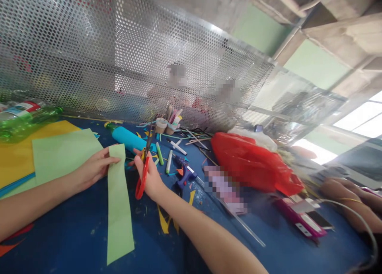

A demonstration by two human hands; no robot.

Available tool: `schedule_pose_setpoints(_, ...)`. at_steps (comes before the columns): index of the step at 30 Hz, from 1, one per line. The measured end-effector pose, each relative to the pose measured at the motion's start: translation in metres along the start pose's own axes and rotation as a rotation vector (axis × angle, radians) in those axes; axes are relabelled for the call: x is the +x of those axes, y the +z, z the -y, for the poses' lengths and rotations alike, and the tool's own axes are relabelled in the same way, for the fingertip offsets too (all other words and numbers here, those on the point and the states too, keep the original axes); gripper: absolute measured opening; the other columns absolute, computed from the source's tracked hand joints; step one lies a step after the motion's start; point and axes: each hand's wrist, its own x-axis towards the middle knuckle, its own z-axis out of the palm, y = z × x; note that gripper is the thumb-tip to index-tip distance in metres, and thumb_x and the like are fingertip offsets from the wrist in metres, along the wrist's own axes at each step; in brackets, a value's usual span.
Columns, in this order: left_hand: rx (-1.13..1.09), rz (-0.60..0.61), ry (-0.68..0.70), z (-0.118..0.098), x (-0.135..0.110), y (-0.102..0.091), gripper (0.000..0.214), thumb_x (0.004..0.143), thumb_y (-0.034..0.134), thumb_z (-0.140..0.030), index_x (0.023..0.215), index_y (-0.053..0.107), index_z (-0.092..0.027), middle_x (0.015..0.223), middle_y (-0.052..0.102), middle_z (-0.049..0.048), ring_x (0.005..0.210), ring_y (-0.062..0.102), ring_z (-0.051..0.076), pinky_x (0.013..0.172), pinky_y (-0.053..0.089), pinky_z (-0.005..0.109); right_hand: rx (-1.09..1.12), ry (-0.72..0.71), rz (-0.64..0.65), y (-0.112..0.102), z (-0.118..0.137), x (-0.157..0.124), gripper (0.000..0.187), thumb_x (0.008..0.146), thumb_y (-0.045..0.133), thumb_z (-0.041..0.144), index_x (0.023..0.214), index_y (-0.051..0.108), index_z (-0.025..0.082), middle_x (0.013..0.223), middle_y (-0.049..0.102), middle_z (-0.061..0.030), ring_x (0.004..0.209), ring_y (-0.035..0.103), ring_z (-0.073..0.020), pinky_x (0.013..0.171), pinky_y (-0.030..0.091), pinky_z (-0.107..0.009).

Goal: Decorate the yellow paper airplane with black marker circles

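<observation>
A long strip of light green paper [119, 210] hangs from my left hand [97, 165], pinched near its top end. In my right hand [152, 178] is a pair of scissors [142, 182] with red handles, its blades pointing up and away from me. The scissors are beside the strip, not touching it. Behind my left hand lies a larger light green sheet [64, 150] on yellow-orange paper [18, 158]. Just beyond my hands is a bottle wrapped in blue [128, 138], partly hidden by the strip and my right hand.
Right of my hand lie a green marker [160, 153], a blue glue gun [186, 174] with a clear glue stick, and yellow scraps [162, 220]. Farther right are a red plastic bag [253, 160], a magenta power strip [300, 218] and another person's arm [346, 198]. Perforated metal [179, 47] rises behind.
</observation>
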Motion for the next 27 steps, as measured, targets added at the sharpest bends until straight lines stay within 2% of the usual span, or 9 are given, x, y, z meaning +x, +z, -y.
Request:
schedule_pose_setpoints(2,0.009,-0.022,-0.012,0.001,0.001,-0.001,0.057,0.057,0.083,-0.032,0.106,0.058,-0.018,0.093,0.073,0.0047,0.077,0.069,0.021,0.065,0.055,0.027,-0.027,-0.014,-0.086,-0.001,0.0,0.002,0.039,0.088,0.051,0.056,0.106,0.051,0.022,0.114,0.058,-0.0075,0.09,0.059,-0.0183,0.085,0.047,-0.036)
schedule_pose_setpoints(4,0.023,-0.02,-0.016,0.001,0.001,0.0,0.054,0.057,0.083,-0.032,0.103,0.059,-0.019,0.091,0.072,0.0039,0.078,0.069,0.021,0.066,0.055,0.028,-0.015,-0.042,-0.118,-0.002,0.0,0.004,0.039,0.088,0.049,0.059,0.099,0.052,0.022,0.097,0.06,-0.0037,0.079,0.058,-0.0161,0.078,0.048,-0.033)
schedule_pose_setpoints(8,0.039,-0.037,-0.014,-0.001,0.0,0.001,0.046,0.056,0.082,-0.031,0.094,0.06,-0.019,0.08,0.072,0.0019,0.067,0.066,0.019,0.057,0.053,0.025,0.096,-0.007,-0.005,-0.003,-0.001,0.004,0.042,0.087,0.046,0.063,0.079,0.05,0.022,0.07,0.054,0.0014,0.06,0.051,-0.0136,0.061,0.044,-0.029)
schedule_pose_setpoints(11,0.03,-0.039,-0.004,0.0,0.0,0.001,0.041,0.056,0.082,-0.031,0.09,0.062,-0.018,0.077,0.071,0.0025,0.063,0.066,0.019,0.055,0.053,0.025,0.145,0.016,0.059,-0.004,-0.003,0.004,0.039,0.085,0.053,0.062,0.081,0.053,0.023,0.069,0.054,0.0014,0.058,0.051,-0.0139,0.058,0.043,-0.03)
schedule_pose_setpoints(17,0.037,-0.005,0.015,0.003,0.002,-0.002,0.033,0.062,0.08,-0.031,0.089,0.064,-0.019,0.08,0.072,0.0032,0.067,0.067,0.02,0.058,0.054,0.027,0.169,0.041,0.088,-0.003,-0.005,0.006,0.042,0.082,0.054,0.065,0.083,0.052,0.023,0.064,0.053,0.003,0.056,0.048,-0.0136,0.057,0.041,-0.03)
schedule_pose_setpoints(27,0.06,0.039,0.016,0.0,-0.002,0.002,0.045,0.06,0.082,-0.03,0.099,0.064,-0.019,0.086,0.073,0.0034,0.068,0.067,0.02,0.06,0.054,0.027,0.189,0.08,0.086,-0.003,-0.013,0.011,0.049,0.078,0.054,0.071,0.08,0.053,0.022,0.06,0.053,0.0035,0.056,0.05,-0.0125,0.054,0.04,-0.026)
